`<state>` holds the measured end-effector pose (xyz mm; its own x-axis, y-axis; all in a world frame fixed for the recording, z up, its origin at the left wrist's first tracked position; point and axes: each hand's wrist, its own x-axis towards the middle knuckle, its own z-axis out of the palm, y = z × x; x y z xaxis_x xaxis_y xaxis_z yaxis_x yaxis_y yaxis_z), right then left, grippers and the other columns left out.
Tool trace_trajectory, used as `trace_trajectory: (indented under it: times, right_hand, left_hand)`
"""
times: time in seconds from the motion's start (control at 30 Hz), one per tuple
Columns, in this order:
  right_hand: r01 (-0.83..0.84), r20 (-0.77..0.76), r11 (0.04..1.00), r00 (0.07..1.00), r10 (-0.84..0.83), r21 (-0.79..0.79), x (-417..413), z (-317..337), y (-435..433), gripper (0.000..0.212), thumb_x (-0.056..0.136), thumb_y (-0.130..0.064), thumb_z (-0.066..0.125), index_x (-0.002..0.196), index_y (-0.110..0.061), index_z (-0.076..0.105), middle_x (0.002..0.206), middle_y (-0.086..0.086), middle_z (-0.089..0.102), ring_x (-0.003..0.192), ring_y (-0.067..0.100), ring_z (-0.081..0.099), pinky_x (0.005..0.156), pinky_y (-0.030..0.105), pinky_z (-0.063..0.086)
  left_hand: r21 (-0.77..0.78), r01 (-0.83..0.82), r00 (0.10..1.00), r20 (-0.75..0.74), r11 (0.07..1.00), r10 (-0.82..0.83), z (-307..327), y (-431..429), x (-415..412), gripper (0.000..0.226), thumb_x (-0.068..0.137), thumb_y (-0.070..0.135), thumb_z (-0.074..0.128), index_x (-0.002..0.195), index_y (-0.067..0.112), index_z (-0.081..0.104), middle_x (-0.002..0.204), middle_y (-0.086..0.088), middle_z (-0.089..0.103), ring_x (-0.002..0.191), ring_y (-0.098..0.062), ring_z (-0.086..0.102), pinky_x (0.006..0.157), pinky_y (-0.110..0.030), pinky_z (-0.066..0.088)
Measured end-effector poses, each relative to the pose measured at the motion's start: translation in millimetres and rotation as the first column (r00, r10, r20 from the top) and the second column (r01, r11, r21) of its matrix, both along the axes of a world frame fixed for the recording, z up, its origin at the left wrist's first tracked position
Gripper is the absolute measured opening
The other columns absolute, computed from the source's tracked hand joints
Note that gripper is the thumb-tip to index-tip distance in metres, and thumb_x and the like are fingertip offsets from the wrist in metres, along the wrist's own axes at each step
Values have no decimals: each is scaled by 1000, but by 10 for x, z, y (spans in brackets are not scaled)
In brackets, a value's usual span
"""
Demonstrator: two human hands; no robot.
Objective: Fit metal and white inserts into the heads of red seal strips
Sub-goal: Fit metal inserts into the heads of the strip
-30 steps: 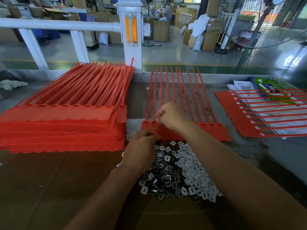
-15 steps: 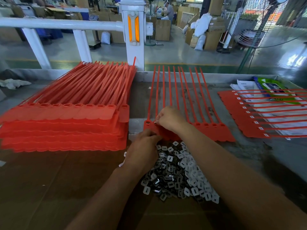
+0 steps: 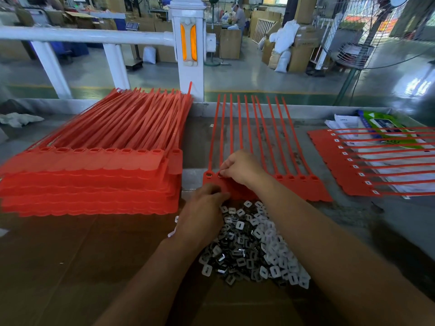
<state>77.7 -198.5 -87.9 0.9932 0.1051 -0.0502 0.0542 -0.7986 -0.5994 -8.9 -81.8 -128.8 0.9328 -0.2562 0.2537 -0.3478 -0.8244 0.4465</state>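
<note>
Misalignment threatens: the right hand (image 3: 240, 169), fingers pinched onto a head near the 9 o'clock end of the red seal strips (image 3: 301, 184), at 12 o'clock from the insert pile (image 3: 259, 243), may seat a piece crooked, while I cannot tell what the left hand (image 3: 202, 215) holds.

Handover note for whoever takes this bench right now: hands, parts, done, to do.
Right hand: fingers curled, pinching at the second head of the middle sheet; any insert there is hidden.
Left hand: at that sheet's near edge, over the insert pile; what it holds is hidden.
Done: right sheet shows white inserts in its heads; the middle sheet's leftmost head looks filled.
To do: its four rightmost heads look empty; then the left stack.
</note>
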Motion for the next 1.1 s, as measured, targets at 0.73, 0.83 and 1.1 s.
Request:
trace_trajectory:
  times: [0.73,0.83,1.1]
  right_hand:
    - [-401,-127,912,912,389,-84,-742,154,-440,18,80,-11,70,96,-18,73,74,-21,59,66,-12,53,58,-2,40]
    - [-408,-141,910,907,396,-76,-752,140,-444,20,79,-11,70,97,-18,73,72,-23,58,62,-13,54,57,-1,40]
    - [-418,-129,906,904,409,-59,-759,125,-469,13,78,-7,70,89,-15,71,68,-22,55,59,-20,51,54,-1,37]
  left_hand:
    - [37,-44,998,-36,998,45,-5,-17,13,48,87,4,43,129,25,53,143,6,41,132,-12,32,105,-21,23]
    - [27,-41,999,-21,999,42,4,-17,9,46,87,4,45,127,23,56,141,5,44,130,-12,34,102,-17,21]
    - [29,-39,999,-20,999,39,22,-15,-10,47,86,4,45,128,23,54,142,5,42,131,-12,33,101,-18,20]
